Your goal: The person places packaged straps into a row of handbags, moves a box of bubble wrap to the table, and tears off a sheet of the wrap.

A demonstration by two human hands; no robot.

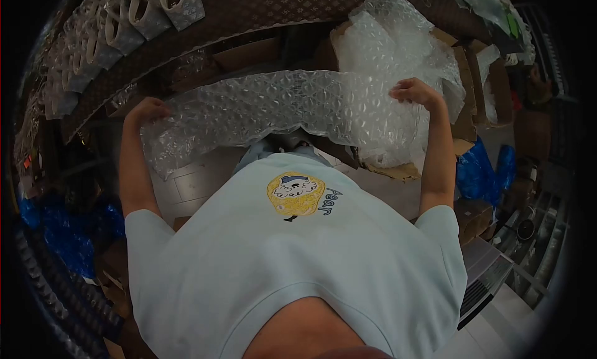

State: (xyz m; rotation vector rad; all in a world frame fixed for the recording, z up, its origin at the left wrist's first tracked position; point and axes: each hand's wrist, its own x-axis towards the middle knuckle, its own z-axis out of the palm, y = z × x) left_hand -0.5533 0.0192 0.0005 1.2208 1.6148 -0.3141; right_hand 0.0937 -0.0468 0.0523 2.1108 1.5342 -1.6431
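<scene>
A long strip of clear bubble wrap [249,107] stretches across in front of my body at waist height. My left hand [148,110] pinches its left end, the fingers closed on the edge. Toward the right end, my right hand [413,93] has its fingers curled and pressed together on the plastic. Behind and under the strip on the right, more crumpled bubble wrap [388,38] fills a cardboard box [466,85], so where the strip ends there is hard to tell.
A table with a brown patterned cover [273,10] runs along the far side, with a row of grey wrapped items [146,13] at its left. Blue plastic [476,172] hangs at the right, and more blue plastic [68,234] lies at the left. Tiled floor [199,181] shows below.
</scene>
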